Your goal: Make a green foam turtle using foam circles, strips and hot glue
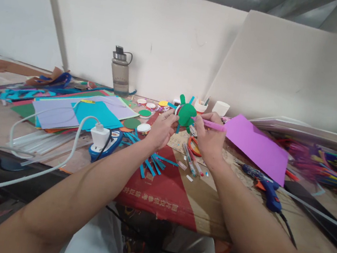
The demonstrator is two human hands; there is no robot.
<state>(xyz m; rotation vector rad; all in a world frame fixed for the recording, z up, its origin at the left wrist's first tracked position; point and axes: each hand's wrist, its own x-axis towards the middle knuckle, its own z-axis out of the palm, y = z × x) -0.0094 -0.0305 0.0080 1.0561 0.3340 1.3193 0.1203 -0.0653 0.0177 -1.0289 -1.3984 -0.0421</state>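
Observation:
My left hand (pixel 163 129) is closed on the edge of a green round craft piece (pixel 186 115), held up above the table. Green rounded tabs and blue strips stick out around it, and a white rim shows on its left side. In my right hand (pixel 209 139) is a slim pink pen (pixel 213 125), pinched between thumb and fingers, its tip at the green piece's right edge. Blue paper strips (pixel 154 164) lie on the red printed cardboard (pixel 158 197) below. Several gel pens (pixel 191 161) and an orange-handled tool (pixel 195 146) are under my right hand.
Coloured paper sheets (pixel 59 114), a water bottle (pixel 120 73) and a plugged-in white charger (pixel 100 136) with a looping cable stand left. Round lids (pixel 143 128) lie mid-table. Right are a purple sheet (pixel 256 146), a blue glue gun (pixel 268 190) and pipe cleaners (pixel 327 163).

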